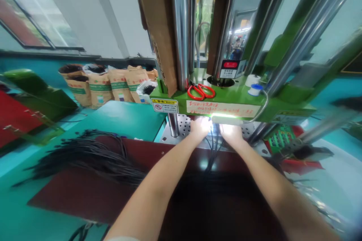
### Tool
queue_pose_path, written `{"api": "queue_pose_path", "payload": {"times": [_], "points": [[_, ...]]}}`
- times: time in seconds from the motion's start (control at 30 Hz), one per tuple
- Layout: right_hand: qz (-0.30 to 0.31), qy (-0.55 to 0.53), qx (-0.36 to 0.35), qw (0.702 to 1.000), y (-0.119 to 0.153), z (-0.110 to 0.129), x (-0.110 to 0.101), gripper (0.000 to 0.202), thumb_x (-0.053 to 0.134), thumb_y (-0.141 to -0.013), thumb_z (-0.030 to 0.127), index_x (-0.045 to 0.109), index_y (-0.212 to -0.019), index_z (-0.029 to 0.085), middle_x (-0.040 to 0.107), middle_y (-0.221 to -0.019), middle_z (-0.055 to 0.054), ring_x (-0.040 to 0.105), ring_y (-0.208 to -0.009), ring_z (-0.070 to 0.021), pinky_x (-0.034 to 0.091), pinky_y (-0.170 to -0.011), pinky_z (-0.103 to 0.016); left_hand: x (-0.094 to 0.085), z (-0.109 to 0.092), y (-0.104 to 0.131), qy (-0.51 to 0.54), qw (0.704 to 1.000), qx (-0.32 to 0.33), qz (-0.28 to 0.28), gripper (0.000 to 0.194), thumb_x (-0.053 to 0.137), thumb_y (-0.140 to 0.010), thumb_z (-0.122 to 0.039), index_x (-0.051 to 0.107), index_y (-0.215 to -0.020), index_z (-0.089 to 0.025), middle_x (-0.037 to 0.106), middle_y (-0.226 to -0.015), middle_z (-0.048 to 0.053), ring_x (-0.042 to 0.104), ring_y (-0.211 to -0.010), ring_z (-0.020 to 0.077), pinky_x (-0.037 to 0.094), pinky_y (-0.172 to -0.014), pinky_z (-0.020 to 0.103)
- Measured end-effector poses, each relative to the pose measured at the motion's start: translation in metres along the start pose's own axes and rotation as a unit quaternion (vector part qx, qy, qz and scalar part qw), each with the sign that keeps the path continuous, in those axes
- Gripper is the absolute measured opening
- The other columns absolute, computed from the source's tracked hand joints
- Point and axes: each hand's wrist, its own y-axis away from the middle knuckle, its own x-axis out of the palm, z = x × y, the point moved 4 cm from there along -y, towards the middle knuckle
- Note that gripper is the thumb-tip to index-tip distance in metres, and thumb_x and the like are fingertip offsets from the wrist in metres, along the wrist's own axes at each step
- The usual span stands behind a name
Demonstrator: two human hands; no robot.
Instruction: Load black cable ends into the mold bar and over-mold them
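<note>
We cannot tell how far open the fingers of our left hand (pixel 200 126) and right hand (pixel 232 132) are, or what they grip, for the lamp (pixel 227 119) glares over them. Between the hands, the black cables (pixel 212 152) run from below the green press beam (pixel 232 95) onto the dark red board (pixel 149 152). We would do best to keep these cables untwisted and side by side, apart from the loose bundle (pixel 93 156) on our left.
</note>
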Motion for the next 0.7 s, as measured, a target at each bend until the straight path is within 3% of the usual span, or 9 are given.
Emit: {"api": "queue_pose_path", "payload": {"times": [0.23, 0.43, 0.7], "points": [[0.02, -0.014, 0.012, 1.0, 0.0, 0.011, 0.002, 0.029, 0.041, -0.082, 0.02, 0.065, -0.096, 0.013, 0.066, -0.1, -0.014, 0.061, -0.091, -0.0241, 0.044, -0.075, -0.03, 0.008, -0.005, 0.0, -0.013, 0.999, 0.026, -0.038, 0.027, 0.04, -0.08, -0.015, 0.064, -0.093, -0.012, 0.067, -0.087, 0.011, 0.063, -0.085, 0.0226, 0.049, -0.074, 0.033], [0.012, -0.013, 0.0, 1.0, -0.004, 0.006, 0.006, 0.03, 0.04, -0.081, 0.018, 0.065, -0.095, 0.009, 0.065, -0.102, -0.016, 0.06, -0.094, -0.0269, 0.043, -0.079, -0.031, 0.01, -0.007, -0.002, -0.013, 0.998, 0.026, -0.051, 0.03, 0.038, -0.082, -0.013, 0.061, -0.101, -0.01, 0.066, -0.093, 0.013, 0.062, -0.09, 0.0212, 0.048, -0.077, 0.031], [-0.007, -0.017, -0.054, 0.998, -0.003, 0.012, 0.005, 0.03, 0.037, -0.086, 0.018, 0.064, -0.096, 0.009, 0.065, -0.1, -0.017, 0.058, -0.097, -0.0264, 0.042, -0.082, -0.034, -0.003, -0.024, 0.009, -0.007, 0.998, 0.033, -0.05, 0.032, 0.035, -0.085, -0.015, 0.06, -0.105, -0.013, 0.062, -0.104, 0.013, 0.056, -0.103, 0.0224, 0.048, -0.081, 0.034]]}}
